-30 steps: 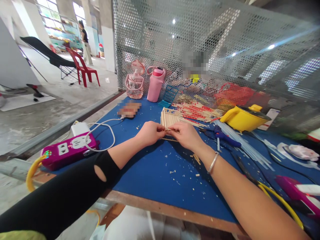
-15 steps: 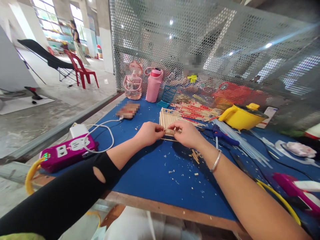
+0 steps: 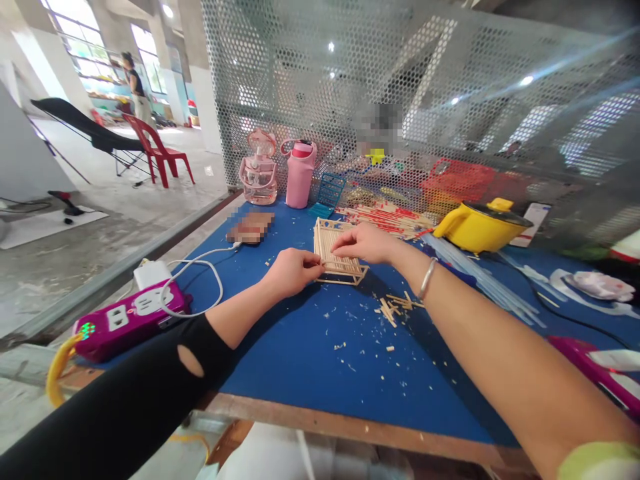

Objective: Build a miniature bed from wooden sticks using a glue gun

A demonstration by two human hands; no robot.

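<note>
The stick frame (image 3: 345,266) stood on the blue tabletop (image 3: 300,350), just far of the middle, its pale slats lying side by side and its near end bare of the hands. The left arm, in a black sleeve (image 3: 150,380), ran obliquely from the near left toward the frame; its wrist was nearly straight. The left hand (image 3: 291,272) was narrowed, thumb and forefinger pressed together in a pinch on the frame's left edge. The right arm, bare along the forearm and ringed by 1 bangle (image 3: 427,279), entered from the near right and slanted to the far left. The right hand (image 3: 364,243) arched palm-down over the slats, fingers bent and drawn close; whether they pinched a stick could not be told. Short stick pieces (image 3: 393,308) lay near and to the right of the frame; red-marked sticks (image 3: 387,219) lay on its far right side, left of a yellow pot (image 3: 483,230).
</note>
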